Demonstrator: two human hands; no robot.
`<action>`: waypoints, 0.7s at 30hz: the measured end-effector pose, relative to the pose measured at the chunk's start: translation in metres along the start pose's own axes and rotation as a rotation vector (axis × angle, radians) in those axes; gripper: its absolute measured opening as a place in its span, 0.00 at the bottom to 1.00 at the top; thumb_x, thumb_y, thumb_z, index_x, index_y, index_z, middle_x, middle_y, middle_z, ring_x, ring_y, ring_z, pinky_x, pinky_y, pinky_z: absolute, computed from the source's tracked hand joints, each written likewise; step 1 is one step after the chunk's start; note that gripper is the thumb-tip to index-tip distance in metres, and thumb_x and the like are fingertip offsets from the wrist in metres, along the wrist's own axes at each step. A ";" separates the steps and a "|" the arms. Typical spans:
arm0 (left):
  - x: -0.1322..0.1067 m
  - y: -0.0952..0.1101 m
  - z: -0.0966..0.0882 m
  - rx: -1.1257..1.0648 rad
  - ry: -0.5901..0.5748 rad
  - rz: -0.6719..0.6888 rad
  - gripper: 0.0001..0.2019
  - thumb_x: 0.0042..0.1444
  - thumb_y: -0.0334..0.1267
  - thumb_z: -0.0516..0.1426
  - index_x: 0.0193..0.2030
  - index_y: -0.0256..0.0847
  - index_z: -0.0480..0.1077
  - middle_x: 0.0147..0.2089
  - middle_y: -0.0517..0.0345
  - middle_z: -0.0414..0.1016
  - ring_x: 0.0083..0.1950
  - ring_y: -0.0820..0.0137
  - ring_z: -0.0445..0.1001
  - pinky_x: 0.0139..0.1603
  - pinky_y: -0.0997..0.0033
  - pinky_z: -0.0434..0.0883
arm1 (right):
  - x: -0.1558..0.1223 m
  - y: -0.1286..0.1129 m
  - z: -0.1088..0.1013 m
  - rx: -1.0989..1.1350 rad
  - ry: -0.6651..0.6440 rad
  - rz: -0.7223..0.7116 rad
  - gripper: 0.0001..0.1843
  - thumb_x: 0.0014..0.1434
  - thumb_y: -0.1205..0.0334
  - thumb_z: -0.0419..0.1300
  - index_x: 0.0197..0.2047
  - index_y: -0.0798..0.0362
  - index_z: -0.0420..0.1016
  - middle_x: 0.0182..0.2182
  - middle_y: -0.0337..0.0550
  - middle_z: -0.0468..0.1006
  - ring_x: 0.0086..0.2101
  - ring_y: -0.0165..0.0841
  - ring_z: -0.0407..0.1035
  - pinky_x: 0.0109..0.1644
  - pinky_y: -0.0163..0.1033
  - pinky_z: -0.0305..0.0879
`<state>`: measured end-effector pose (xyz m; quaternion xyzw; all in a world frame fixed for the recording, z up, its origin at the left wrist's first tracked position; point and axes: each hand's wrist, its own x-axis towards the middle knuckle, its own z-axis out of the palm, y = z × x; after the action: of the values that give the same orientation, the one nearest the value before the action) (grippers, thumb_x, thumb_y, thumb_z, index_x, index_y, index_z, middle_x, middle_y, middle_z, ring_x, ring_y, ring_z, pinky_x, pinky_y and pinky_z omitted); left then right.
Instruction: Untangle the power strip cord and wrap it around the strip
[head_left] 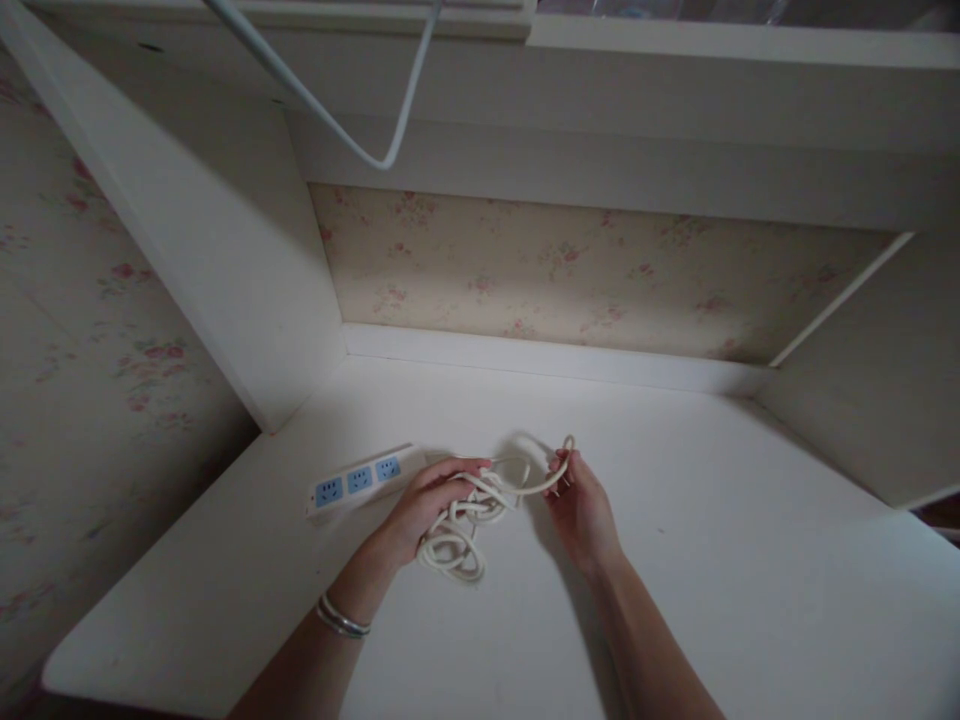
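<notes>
A white power strip with blue sockets lies on the white desk, left of centre. Its cream cable is bunched in loose coils just right of it. My left hand, with bangles at the wrist, is closed round the coiled bundle. My right hand pinches a free loop of the same cable, which arcs from the bundle up past its fingers. The two hands are a short way apart with the cable running between them.
Flowered wallpaper backs the desk recess. A white side panel rises on the left and a slanted white shelf closes the right. A white hanger-like rod dangles overhead. The desk's front left corner is rounded.
</notes>
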<state>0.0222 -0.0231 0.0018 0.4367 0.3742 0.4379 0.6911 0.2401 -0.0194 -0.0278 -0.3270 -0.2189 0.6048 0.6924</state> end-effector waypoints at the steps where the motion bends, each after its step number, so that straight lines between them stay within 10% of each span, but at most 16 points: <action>1: 0.000 0.000 0.000 -0.011 -0.006 0.001 0.13 0.47 0.32 0.61 0.42 0.37 0.76 0.54 0.48 0.74 0.43 0.64 0.76 0.39 0.72 0.69 | -0.001 0.000 0.001 -0.008 -0.018 -0.010 0.11 0.55 0.53 0.64 0.36 0.52 0.76 0.27 0.34 0.74 0.24 0.24 0.65 0.27 0.28 0.66; 17: -0.003 0.002 -0.002 -0.039 -0.123 0.050 0.08 0.44 0.27 0.62 0.32 0.37 0.77 0.59 0.53 0.69 0.48 0.63 0.73 0.44 0.72 0.69 | -0.007 0.001 0.001 -0.079 -0.083 -0.066 0.27 0.50 0.66 0.69 0.54 0.46 0.71 0.43 0.39 0.78 0.39 0.24 0.72 0.43 0.27 0.68; 21: -0.003 0.001 0.000 -0.044 -0.117 0.021 0.16 0.44 0.28 0.62 0.43 0.39 0.75 0.50 0.52 0.75 0.45 0.65 0.74 0.42 0.73 0.68 | -0.008 0.003 0.002 -0.076 -0.140 -0.076 0.24 0.50 0.65 0.69 0.51 0.47 0.73 0.41 0.38 0.79 0.39 0.26 0.73 0.46 0.30 0.68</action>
<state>0.0206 -0.0255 0.0029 0.4500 0.3190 0.4269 0.7166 0.2355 -0.0268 -0.0281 -0.3015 -0.3016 0.5908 0.6849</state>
